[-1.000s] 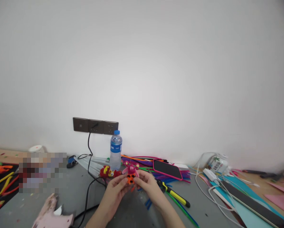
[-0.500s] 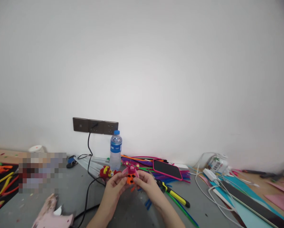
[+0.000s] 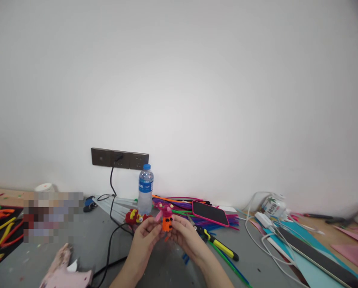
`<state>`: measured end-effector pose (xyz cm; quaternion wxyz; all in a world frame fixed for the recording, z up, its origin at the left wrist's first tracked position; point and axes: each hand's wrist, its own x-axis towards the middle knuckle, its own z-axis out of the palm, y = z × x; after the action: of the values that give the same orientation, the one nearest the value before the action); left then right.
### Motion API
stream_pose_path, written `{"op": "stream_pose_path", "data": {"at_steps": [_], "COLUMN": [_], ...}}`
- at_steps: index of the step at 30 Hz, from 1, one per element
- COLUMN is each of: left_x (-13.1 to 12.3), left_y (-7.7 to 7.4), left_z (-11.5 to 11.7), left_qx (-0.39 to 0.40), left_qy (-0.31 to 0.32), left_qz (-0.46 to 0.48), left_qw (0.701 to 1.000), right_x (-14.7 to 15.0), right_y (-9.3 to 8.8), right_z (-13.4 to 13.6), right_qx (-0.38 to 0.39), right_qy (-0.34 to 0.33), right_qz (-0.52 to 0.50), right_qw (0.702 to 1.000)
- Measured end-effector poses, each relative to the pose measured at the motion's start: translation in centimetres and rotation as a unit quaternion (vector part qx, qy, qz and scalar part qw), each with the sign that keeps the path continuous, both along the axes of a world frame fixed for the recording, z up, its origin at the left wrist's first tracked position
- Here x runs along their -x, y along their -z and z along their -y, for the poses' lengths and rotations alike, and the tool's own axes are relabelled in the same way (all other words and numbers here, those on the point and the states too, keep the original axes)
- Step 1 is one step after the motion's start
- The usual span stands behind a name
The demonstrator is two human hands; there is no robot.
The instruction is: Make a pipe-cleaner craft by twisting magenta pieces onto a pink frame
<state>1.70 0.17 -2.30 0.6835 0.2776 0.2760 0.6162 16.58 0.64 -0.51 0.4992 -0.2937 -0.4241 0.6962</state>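
Both my hands hold a small pipe-cleaner figure (image 3: pixel 166 219), pink on top with an orange body and black spots. My left hand (image 3: pixel 145 237) pinches it from the left and my right hand (image 3: pixel 185 236) from the right, fingers closed around it. Just behind it on the grey table (image 3: pixel 92 244) lies a red and yellow pipe-cleaner figure (image 3: pixel 134 217). A water bottle (image 3: pixel 145 189) with a blue cap stands behind that, near the wall.
Coloured pipe cleaners (image 3: pixel 179 202) and a phone in a pink case (image 3: pixel 210 213) lie behind my hands. A yellow utility knife (image 3: pixel 220 247) sits to the right, white cables (image 3: pixel 264 228) beyond. A black cord (image 3: pixel 110 236) runs from the wall socket (image 3: pixel 119 159). A pink glue gun (image 3: pixel 65 269) lies front left.
The figure has been turned in my fingers, so its orange body now faces more sideways and looks narrower. My hands stay in the same place.
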Motion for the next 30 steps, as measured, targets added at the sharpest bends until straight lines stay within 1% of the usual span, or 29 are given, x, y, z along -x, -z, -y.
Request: {"op": "stream_pose_path", "data": {"at_steps": [3,6,8,12,15,21,25,30], "left_x": [0.02,0.04,0.01,-0.06,-0.01,0.06,-0.08,-0.12], "left_y": [0.27,0.38,0.31,0.12,0.22,0.64,0.59,0.51], "left_z": [-0.12,-0.19,-0.18,-0.14,-0.24,-0.39,-0.27,-0.32], "left_qx": [-0.032,-0.047,-0.045,-0.012,-0.001,-0.016,-0.036,-0.042], "left_qy": [0.015,0.022,0.021,0.001,-0.003,0.015,0.013,0.01], "left_qz": [-0.007,-0.017,-0.024,-0.022,-0.02,-0.036,-0.044,-0.055], "left_qw": [0.999,0.998,0.998,1.0,1.0,0.999,0.998,0.998], "right_x": [0.23,0.42,0.48,0.47,0.43,0.41,0.37,0.37], "right_y": [0.01,-0.01,-0.05,-0.04,0.05,-0.07,-0.17,-0.03], "right_z": [0.11,0.16,0.17,0.2,0.2,0.33,0.4,0.37], "right_qx": [0.003,0.008,0.008,0.006,0.016,0.033,0.029,0.045], "right_qy": [-0.004,-0.005,-0.006,-0.015,-0.022,-0.024,-0.024,-0.017], "right_qz": [-0.012,-0.014,-0.012,-0.007,-0.005,-0.005,-0.012,-0.021], "right_qw": [1.0,1.0,1.0,1.0,1.0,0.999,0.999,0.999]}}
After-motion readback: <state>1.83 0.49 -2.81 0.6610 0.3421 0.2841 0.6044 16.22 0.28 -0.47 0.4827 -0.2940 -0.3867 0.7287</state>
